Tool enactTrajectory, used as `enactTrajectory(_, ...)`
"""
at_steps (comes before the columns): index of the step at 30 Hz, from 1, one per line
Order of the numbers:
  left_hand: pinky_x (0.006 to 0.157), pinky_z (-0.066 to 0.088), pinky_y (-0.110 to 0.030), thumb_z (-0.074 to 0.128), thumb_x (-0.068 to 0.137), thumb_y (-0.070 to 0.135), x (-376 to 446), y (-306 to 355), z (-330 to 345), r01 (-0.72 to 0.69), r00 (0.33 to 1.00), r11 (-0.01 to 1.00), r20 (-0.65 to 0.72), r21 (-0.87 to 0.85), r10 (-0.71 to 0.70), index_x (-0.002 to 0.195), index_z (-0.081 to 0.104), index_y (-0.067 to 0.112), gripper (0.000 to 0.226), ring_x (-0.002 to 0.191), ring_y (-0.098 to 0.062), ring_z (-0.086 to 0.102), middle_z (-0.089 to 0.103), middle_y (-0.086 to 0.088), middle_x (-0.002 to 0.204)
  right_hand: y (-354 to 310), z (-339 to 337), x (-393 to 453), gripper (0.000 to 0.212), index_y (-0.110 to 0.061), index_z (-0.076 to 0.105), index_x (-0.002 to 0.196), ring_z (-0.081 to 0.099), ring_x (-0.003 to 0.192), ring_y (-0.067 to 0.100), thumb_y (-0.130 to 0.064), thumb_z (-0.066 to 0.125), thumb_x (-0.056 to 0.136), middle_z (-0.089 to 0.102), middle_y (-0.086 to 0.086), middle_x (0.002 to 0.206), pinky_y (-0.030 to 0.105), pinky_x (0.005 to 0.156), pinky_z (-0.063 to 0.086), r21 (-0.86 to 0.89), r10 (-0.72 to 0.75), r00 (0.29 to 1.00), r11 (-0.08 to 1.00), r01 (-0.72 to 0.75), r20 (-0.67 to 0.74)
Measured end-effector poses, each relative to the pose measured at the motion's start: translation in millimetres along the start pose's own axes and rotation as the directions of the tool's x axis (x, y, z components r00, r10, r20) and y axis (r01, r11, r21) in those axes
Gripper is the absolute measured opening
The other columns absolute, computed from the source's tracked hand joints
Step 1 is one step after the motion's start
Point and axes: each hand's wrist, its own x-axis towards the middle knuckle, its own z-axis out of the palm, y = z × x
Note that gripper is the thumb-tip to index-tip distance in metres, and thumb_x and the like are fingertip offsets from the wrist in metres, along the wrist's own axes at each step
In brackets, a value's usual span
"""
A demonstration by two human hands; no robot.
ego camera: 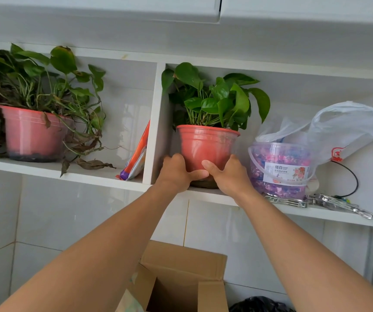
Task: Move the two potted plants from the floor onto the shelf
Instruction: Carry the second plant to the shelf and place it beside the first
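Both forearms reach up; left hand and right hand clasp the soil-heavy, thin plastic pot low, near its base, on the shelf

White shelf holds two potted plants, tub, bag.

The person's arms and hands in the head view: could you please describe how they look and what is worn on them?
Both forearms are bare, with no sleeves in view. The left hand and right hand wear no gloves, and no rings, watch or bracelet are visible.
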Motion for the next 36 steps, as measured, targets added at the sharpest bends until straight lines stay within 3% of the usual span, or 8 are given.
enactTrajectory(4, 0.089, 0.053, -0.04, 0.076, 0.072, 0.06, -0.4, 2.0, 3.0, -0.018, 0.999, 0.999, -0.026, 0.028, 0.018, 0.122, 0.05, 0.009, 0.076, 0.104, -0.027, 0.06, 0.059, -0.013, 0.12, 1.5, 1.8, 0.8, 0.063, -0.011, 0.044, 0.133, 0.058, 0.119, 0.031, -0.051, 0.066, 0.09, 0.06, 0.008, 0.129, 0.029, 0.084, 0.042, 0.001, -0.004, 1.0, 1.0, 0.004, -0.005)
enactTrajectory(9, 0.078, 0.05, -0.032, 0.079, 0.073, 0.056, -0.6, -6.1, -6.6, -0.009, 1.0, 0.997, 0.026, -0.08, 0.011, 0.128, 0.049, 0.011, 0.077, 0.097, -0.021, 0.059, 0.062, -0.002, 0.114, 2.7, 1.0, -4.7, 0.068, -0.011, 0.054, 0.129, 0.063, 0.114, 0.029, -0.056, 0.073, 0.081, 0.067, 0.007, 0.123, 0.034, 0.088, 0.051, 0.024, -0.041, 0.995, 0.999, 0.044, -0.095)
enactTrajectory(13, 0.099, 0.053, -0.044, 0.076, 0.084, 0.039, -2.7, -14.9, -11.0, -0.01, 1.0, 0.975, 0.007, -0.222, 0.012, 0.142, 0.045, 0.011, 0.071, 0.116, -0.026, 0.061, 0.064, -0.007, 0.129, 2.4, 1.5, -15.2, 0.066, -0.01, 0.05, 0.136, 0.061, 0.117, 0.029, -0.05, 0.067, 0.088, 0.064, 0.01, 0.127, 0.044, 0.097, 0.053, -0.02, -0.112, 0.975, 0.994, 0.11, -0.19)
enactTrajectory(17, 0.102, 0.052, -0.046, 0.074, 0.088, 0.025, -6.8, -15.8, -9.2, -0.048, 0.998, 0.967, -0.061, -0.251, 0.034, 0.137, 0.05, 0.013, 0.056, 0.118, -0.024, 0.062, 0.064, -0.007, 0.131, 4.1, 13.1, -35.4, 0.05, -0.007, 0.052, 0.138, 0.06, 0.118, 0.032, -0.032, 0.06, 0.096, 0.063, 0.015, 0.131, 0.041, 0.095, 0.052, -0.22, -0.309, 0.885, 0.945, 0.243, -0.347)
enactTrajectory(22, 0.102, 0.053, -0.042, 0.08, 0.082, 0.02, -7.0, -17.9, -7.8, -0.061, 0.997, 0.964, -0.058, -0.259, 0.048, 0.135, 0.051, 0.014, 0.06, 0.114, -0.021, 0.064, 0.066, -0.005, 0.127, 7.7, 16.3, -37.9, 0.054, -0.004, 0.048, 0.145, 0.053, 0.131, 0.034, -0.03, 0.056, 0.098, 0.053, 0.017, 0.146, 0.042, 0.104, 0.047, -0.349, -0.369, 0.891, 0.898, 0.269, -0.264)
enactTrajectory(28, 0.101, 0.053, -0.04, 0.085, 0.077, 0.014, -10.3, -12.6, -10.2, -0.058, 0.997, 0.959, -0.067, -0.276, 0.041, 0.131, 0.053, 0.011, 0.063, 0.112, -0.022, 0.065, 0.068, -0.007, 0.124, 8.5, 11.2, -36.4, 0.052, 0.0, 0.049, 0.143, 0.052, 0.129, 0.038, -0.022, 0.059, 0.096, 0.052, 0.02, 0.146, 0.042, 0.104, 0.047, -0.362, -0.384, 0.895, 0.886, 0.288, -0.228)
enactTrajectory(36, 0.102, 0.052, -0.039, 0.081, 0.081, 0.025, -19.4, -9.6, -11.0, -0.076, 0.994, 0.991, -0.08, -0.107, 0.067, 0.134, 0.053, 0.012, 0.061, 0.116, -0.025, 0.063, 0.066, -0.006, 0.128, 13.0, 0.8, -51.8, 0.06, -0.005, 0.038, 0.152, 0.042, 0.141, 0.033, -0.025, 0.056, 0.098, 0.043, 0.016, 0.155, 0.039, 0.114, 0.035, -0.366, -0.324, 0.942, 0.89, 0.273, -0.086)
